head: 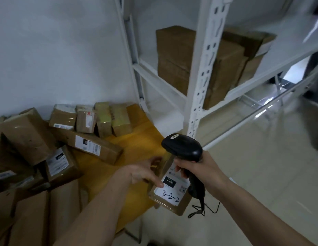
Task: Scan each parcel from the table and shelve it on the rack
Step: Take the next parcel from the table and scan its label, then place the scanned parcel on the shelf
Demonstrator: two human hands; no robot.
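Parcels [48, 148] on table [136, 148] (rack [204, 68] to right).

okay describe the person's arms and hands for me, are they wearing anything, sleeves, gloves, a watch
Both forearms are bare right up to the bottom edge of the picture, so no sleeves show. The left hand and the right hand wear no gloves. No watch, band or ring is visible on either wrist or on the fingers that show. Nothing is marked or written on them.
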